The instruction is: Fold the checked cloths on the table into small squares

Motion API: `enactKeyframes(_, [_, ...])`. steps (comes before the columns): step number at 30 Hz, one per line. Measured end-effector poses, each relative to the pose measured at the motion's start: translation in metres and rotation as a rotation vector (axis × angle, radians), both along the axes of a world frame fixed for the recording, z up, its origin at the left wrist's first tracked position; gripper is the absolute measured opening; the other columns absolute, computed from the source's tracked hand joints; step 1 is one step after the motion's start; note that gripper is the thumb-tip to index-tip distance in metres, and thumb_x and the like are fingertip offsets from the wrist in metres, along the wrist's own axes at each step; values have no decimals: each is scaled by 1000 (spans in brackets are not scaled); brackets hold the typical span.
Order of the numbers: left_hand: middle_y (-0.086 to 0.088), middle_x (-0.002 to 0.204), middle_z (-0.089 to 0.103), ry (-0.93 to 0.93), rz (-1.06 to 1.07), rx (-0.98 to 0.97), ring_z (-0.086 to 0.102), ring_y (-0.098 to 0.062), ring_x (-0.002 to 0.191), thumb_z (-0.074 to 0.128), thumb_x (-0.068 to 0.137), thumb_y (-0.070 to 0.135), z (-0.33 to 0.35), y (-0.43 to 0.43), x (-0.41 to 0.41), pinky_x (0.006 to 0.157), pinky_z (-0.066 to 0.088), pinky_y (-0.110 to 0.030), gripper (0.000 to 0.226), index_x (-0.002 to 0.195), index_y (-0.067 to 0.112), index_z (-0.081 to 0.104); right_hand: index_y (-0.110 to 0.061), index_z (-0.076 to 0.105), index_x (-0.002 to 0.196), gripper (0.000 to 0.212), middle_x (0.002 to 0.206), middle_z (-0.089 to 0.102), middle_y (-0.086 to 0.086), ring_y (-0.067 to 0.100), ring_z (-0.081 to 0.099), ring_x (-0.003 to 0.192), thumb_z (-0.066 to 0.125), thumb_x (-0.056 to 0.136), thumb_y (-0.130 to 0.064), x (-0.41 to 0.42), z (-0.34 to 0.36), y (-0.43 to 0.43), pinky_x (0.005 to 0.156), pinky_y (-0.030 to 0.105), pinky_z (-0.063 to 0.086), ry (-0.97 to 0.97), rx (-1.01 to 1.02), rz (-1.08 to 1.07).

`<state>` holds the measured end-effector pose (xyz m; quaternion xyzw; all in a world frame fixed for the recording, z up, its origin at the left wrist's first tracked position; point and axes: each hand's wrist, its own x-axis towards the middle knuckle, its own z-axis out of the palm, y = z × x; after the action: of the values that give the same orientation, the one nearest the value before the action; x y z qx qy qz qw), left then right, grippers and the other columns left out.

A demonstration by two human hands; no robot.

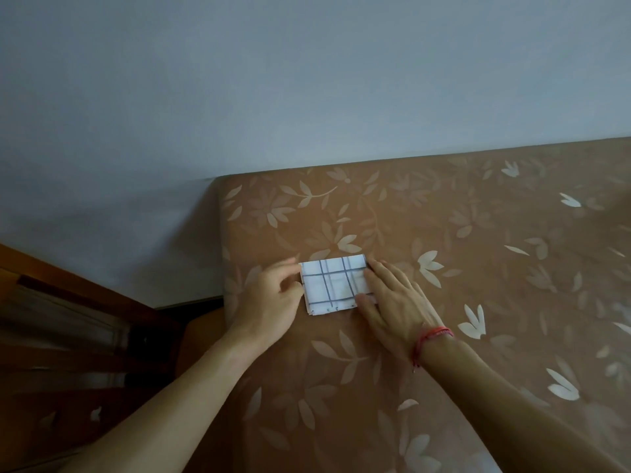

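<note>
Your two bare forearms come in from the bottom and meet over the cloth [333, 285], so that's where everything is happening. It's a white one with dark blue-grey check lines, folded down to a small rectangle that's wider than it is deep. You can see the stacked layers peeking out along its near edge. It lies flat on the table [478, 250], close to the left edge and some way in from the far-left corner.

Your right hand [392, 302] is laid flat, fingers straight, not clenched around anything. It presses down on the right side of the cloth and covers that end. There's a red string bracelet [432, 337] on that wrist.

Your left hand [269, 302] sits at the cloth's left edge with the fingers curled in and the fingertips right up against the fabric. Honestly I can't tell whether it's actually pinching the edge or just touching it.

The table wears a brown cover with pale leaf and flower prints. A wooden chair [68, 319] stands off the left edge, and a plain pale wall [273, 80] runs behind the far edge.
</note>
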<state>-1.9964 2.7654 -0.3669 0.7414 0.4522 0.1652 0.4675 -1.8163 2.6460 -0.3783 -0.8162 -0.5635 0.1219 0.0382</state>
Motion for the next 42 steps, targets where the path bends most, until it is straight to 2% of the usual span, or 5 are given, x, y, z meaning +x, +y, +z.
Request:
enactKeyframes(6, [-3,112,69,-376,437,-601,64,-15,108,58,94,10,15,-3,3,99,51,-35,21,110,13,71,-15,62,98,27,106,63,0,17,53,99,39,95,-28,5,8,13,85,32,43,214,255,-122])
enactKeyframes(10, [-9,116,68,-488,494,-837,62,-18,110,56,96,9,24,-8,5,102,48,-35,16,109,6,65,-2,48,68,38,61,48,0,15,44,62,45,91,-32,-1,22,20,62,35,39,688,347,-528])
enactKeyframes(19, [-13,125,63,-520,499,-908,58,-21,117,53,96,8,24,-10,7,110,41,-40,30,123,-1,59,15,54,95,78,105,60,30,46,61,98,49,71,-59,-4,27,28,92,60,48,958,325,-694])
enactKeyframes(34, [-11,130,61,-496,446,-895,57,-20,120,53,98,10,22,-10,5,111,40,-38,33,129,1,57,-19,77,69,40,87,77,3,25,71,94,53,88,-44,-3,28,31,93,49,53,1010,333,-788])
enactKeyframes(42, [1,113,65,-425,351,-805,57,-16,117,52,98,14,23,-14,-1,108,42,-35,18,100,19,69,16,58,105,54,109,63,28,42,60,105,50,95,-36,-10,45,22,93,58,49,929,381,-775])
